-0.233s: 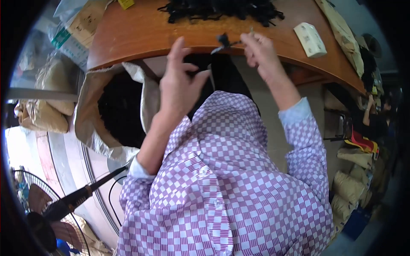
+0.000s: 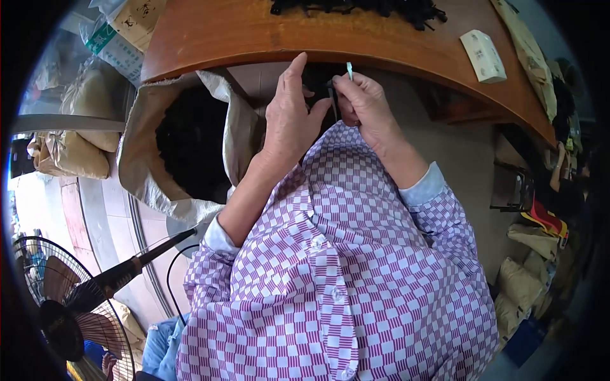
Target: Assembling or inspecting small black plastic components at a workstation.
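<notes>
My right hand (image 2: 366, 105) is closed in a pinch in front of the table edge. From its fingers sticks up the pale, greenish-white tip of a thin tool (image 2: 349, 70); what kind of tool it is, I cannot make out. A small dark bit shows at the fingertips, partly hidden. Close by on the left, my left hand (image 2: 292, 117) has its index finger stretched up and its thumb apart, and I see nothing held in it. On the brown table (image 2: 318, 39) lies a heap of small black strip-like pieces (image 2: 368, 6).
An open white woven sack (image 2: 141, 146) with black pieces (image 2: 190, 140) inside stands left of my lap. A white box (image 2: 483, 57) sits at the table's right. A standing fan (image 2: 70, 311) is at lower left, with tan sacks (image 2: 518, 286) on the right.
My right hand has come down and left toward my lap, bringing the thin tool and dark piece nearer my left hand. My left hand has moved slightly right. The view has shifted a little.
</notes>
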Action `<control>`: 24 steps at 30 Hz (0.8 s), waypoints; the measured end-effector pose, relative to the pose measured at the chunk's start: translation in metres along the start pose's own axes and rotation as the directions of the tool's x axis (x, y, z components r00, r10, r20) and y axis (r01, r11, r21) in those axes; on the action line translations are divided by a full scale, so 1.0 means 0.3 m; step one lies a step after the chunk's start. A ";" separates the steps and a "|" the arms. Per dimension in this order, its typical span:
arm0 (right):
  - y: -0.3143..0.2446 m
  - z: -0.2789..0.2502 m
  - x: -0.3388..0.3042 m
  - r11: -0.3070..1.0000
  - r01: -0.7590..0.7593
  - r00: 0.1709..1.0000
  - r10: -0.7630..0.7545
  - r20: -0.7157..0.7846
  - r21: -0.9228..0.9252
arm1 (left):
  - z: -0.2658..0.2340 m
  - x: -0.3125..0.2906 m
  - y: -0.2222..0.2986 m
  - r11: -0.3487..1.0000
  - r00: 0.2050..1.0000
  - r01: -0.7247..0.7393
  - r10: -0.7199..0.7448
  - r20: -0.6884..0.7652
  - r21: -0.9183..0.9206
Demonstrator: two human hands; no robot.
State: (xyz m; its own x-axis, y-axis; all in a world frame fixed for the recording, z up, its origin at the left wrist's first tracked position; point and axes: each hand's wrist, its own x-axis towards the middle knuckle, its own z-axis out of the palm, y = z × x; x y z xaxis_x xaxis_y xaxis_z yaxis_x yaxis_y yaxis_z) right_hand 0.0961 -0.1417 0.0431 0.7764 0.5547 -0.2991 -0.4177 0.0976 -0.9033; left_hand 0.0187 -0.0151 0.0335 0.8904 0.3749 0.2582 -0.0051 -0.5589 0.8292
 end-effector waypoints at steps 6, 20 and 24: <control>0.054 0.032 -0.025 0.993 -0.114 0.992 0.112 0.057 0.026 | 0.010 -0.013 -0.063 0.996 0.996 0.084 -0.084 0.025 -0.025; 0.085 -0.006 -0.035 0.964 0.137 0.985 -0.109 0.133 -0.228 | 0.021 -0.036 -0.095 0.792 0.956 0.286 -0.193 0.223 -0.539; 0.102 -0.007 -0.032 0.905 0.235 0.971 -0.198 0.138 -0.355 | 0.019 -0.038 -0.084 0.763 0.950 0.303 -0.197 0.241 -0.571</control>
State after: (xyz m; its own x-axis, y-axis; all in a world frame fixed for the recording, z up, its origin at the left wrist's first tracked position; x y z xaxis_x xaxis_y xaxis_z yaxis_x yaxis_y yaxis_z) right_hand 0.0768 -0.1458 0.0179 0.7709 0.6332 -0.0693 -0.0282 -0.0747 -0.9968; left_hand 0.0114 -0.0095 0.0068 0.9568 0.2883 -0.0370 0.0056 0.1091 0.9940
